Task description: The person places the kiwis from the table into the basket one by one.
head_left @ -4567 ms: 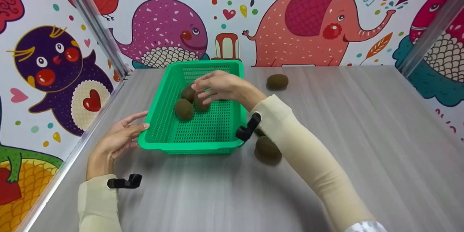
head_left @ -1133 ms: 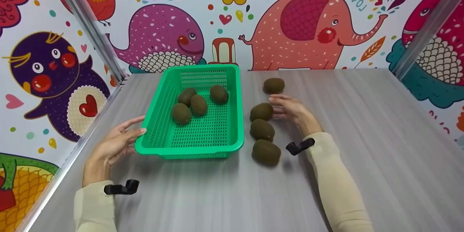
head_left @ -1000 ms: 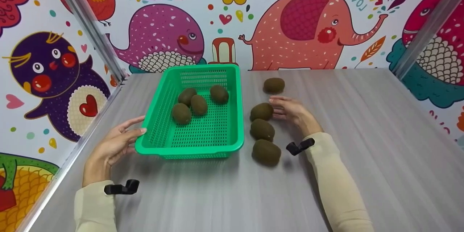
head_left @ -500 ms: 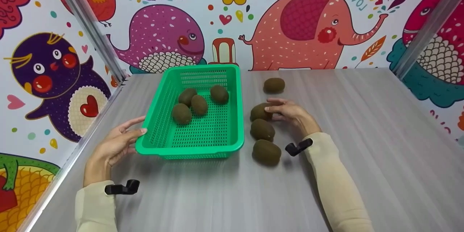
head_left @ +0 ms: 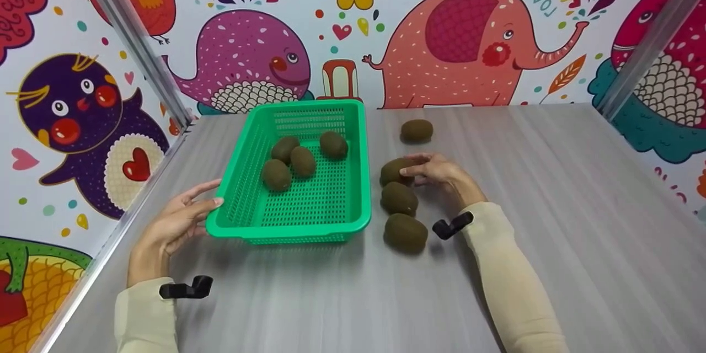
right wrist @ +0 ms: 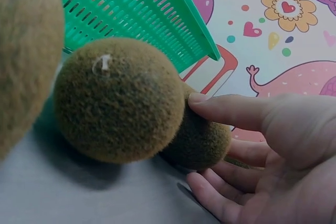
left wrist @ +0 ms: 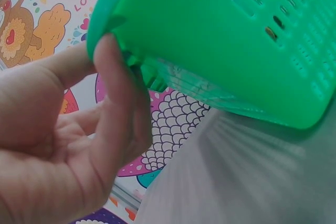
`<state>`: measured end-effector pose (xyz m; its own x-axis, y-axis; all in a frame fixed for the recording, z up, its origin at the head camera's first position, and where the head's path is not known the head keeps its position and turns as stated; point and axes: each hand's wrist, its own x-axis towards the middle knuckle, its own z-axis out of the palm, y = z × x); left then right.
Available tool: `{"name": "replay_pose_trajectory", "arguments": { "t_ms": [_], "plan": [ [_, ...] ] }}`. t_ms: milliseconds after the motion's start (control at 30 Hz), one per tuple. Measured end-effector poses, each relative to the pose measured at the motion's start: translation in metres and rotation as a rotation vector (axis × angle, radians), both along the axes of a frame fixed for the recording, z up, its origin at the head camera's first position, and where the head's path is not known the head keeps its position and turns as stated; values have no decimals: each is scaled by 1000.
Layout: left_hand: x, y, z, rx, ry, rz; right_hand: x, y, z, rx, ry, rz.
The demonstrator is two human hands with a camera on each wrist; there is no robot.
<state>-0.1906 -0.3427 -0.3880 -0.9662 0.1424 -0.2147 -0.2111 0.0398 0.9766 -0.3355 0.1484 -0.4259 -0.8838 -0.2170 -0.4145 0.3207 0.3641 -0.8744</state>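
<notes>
A green plastic basket (head_left: 309,228) with slotted walls stands left of the middle of the table, with several brown kiwis (head_left: 276,175) inside. My left hand (head_left: 175,223) holds its near left corner; in the left wrist view the fingers (left wrist: 113,77) lie at the rim. Right of the basket, my right hand (head_left: 441,174) grips the farthest of three kiwis in a row, the held kiwi (head_left: 392,172) resting on the table. In the right wrist view, the thumb lies on this kiwi and the other fingers reach round its far side, partly hidden.
The middle kiwi (head_left: 399,198) and the nearest kiwi (head_left: 405,233) of the row lie close beside the basket's right wall. A lone kiwi (head_left: 416,131) lies farther back on the grey table (head_left: 529,204). Cartoon-printed panels (head_left: 342,27) bound the back and left.
My right hand has left the basket and come down to the row of kiwis. Over the last second its thumb has closed onto the farthest one. My left hand stays at the basket's corner.
</notes>
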Motion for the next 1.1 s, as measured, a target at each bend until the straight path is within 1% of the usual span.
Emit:
{"name": "replay_pose_trajectory", "arguments": {
  "t_ms": [133,267,367,500,600,767,933,1100],
  "plan": [
    [0,0,0,-10,2,1,-1,-1,1,-37,20,-13],
    [1,0,0,-23,5,2,-2,1,2,-128,17,-61],
    [2,0,1,-24,0,5,-3,3,0,-231,12,-76],
    [2,1,2,-23,-2,3,-4,5,-1,-413,-7,-69],
    [2,1,2,-19,0,4,-5,6,0,-520,-26,-83],
    [1,1,2,-13,-4,5,-6,5,2,-621,-34,-111],
    [1,1,2,-22,-7,9,-7,3,6,-740,-51,-91],
    [1,0,1,-19,-12,12,-6,-1,13,-765,-66,-91]
  ]
}}
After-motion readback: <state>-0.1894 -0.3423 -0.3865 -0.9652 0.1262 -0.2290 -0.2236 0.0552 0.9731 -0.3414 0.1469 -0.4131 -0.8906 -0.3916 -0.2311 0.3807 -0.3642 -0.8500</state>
